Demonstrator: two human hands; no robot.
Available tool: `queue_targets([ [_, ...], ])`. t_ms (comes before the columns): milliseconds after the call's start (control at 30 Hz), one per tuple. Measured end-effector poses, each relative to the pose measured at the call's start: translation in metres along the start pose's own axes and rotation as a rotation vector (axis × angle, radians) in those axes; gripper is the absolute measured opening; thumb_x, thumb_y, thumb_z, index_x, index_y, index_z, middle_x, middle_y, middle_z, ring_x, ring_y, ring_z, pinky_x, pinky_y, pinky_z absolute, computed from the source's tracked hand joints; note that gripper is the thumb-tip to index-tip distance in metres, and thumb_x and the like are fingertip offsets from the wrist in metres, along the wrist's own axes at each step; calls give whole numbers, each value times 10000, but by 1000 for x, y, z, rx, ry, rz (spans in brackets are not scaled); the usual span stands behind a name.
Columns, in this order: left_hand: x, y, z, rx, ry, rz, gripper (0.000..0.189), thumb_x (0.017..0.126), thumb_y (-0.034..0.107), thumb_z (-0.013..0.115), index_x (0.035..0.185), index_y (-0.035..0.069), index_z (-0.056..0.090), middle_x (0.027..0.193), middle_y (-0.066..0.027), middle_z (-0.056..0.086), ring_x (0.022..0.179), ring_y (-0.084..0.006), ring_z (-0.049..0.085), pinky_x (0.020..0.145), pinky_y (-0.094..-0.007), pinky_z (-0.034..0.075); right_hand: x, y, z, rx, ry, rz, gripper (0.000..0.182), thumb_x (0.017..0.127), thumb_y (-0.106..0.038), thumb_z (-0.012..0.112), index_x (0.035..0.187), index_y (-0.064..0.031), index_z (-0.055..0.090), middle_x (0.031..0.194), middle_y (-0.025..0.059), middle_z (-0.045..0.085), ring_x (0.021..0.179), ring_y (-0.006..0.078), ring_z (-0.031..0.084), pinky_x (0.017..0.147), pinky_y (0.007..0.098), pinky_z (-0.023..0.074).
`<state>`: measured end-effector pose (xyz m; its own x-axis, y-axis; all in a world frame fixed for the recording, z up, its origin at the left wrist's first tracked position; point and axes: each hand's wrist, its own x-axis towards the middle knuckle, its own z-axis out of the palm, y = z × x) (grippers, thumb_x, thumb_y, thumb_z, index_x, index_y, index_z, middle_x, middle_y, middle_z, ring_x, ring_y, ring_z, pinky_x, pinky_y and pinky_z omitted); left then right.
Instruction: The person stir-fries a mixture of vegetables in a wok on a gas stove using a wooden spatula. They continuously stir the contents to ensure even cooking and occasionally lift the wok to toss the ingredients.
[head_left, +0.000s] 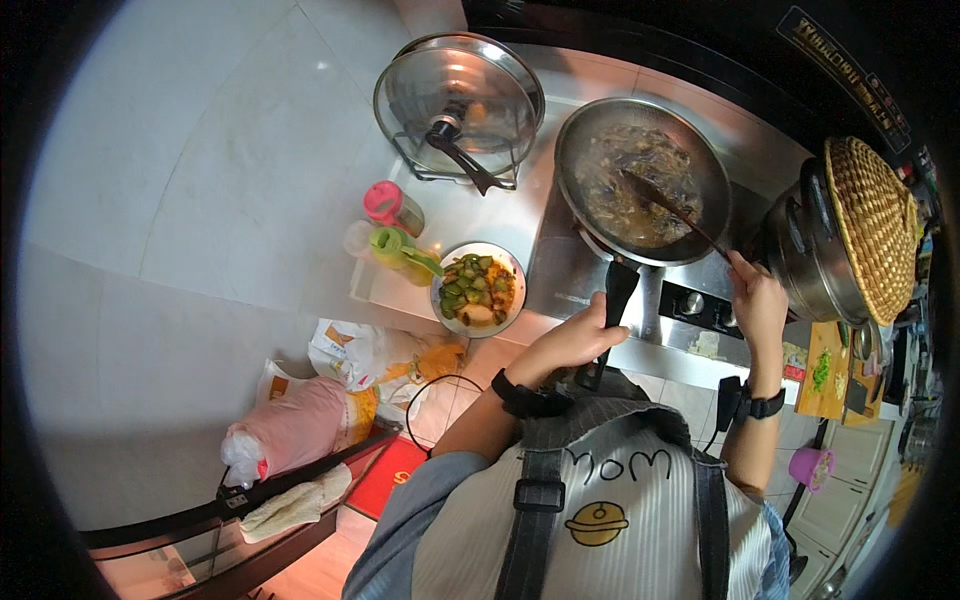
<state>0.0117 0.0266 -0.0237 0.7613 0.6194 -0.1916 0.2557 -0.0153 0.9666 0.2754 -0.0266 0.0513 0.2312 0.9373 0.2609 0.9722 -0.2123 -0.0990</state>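
My left hand (585, 334) is closed around the black handle (621, 289) of a frying pan (721, 202), which sits on a steel gas stove (555, 277). In my right hand (756, 294) is a dark wooden spatula (679, 214); its blade rests in the food. Brownish, glossy strips of food (622, 187) in liquid cover the pan's bottom; what they are I cannot tell. Left of the stove, a plate (519, 309) holds cooked green pepper pieces and reddish sauce.
A glass lid (480, 82) stands in a rack at the back left. Pink-lidded (383, 201) and green-lidded (391, 246) containers stand by the plate. Right of the pan is a steel steamer pot (810, 262) with a woven lid (870, 225); beyond lies a cutting board (821, 397) with chopped greens.
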Motion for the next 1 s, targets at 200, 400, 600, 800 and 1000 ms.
queue_targets([
  [200,0,-5,-4,-63,-25,-84,662,879,287,553,1277,-133,231,1169,-273,486,1081,-309,494,924,-347,386,-41,9,-8,171,99,74,306,792,-107,627,1081,-205,658,764,104,630,653,287,612,575,383,484],
  [400,-8,40,-14,-73,-73,-299,791,881,378,548,1373,-116,174,1280,-266,443,1176,-301,452,986,-314,346,-72,15,11,240,84,154,283,785,-121,642,1059,-190,664,756,89,623,626,291,603,543,383,476],
  [600,-11,76,-18,-117,-107,-430,726,880,359,549,1337,-88,203,1121,-190,461,955,-220,489,790,-290,383,-81,19,29,502,-8,309,288,819,-108,613,1102,-155,641,829,139,641,685,321,621,613,388,494],
  [800,-6,30,-4,-228,-6,-265,500,900,217,547,1280,5,300,816,-36,502,595,-91,497,453,-239,399,-82,30,33,549,-7,305,305,814,-99,615,1114,-149,636,811,163,636,698,324,623,623,383,493],
  [1000,-6,24,-8,-180,-17,-211,422,901,200,531,1231,11,347,789,-37,526,539,-90,510,431,-233,387,-76,21,29,498,32,242,294,815,-118,601,1104,-163,629,789,160,631,704,335,613,616,405,493],
])
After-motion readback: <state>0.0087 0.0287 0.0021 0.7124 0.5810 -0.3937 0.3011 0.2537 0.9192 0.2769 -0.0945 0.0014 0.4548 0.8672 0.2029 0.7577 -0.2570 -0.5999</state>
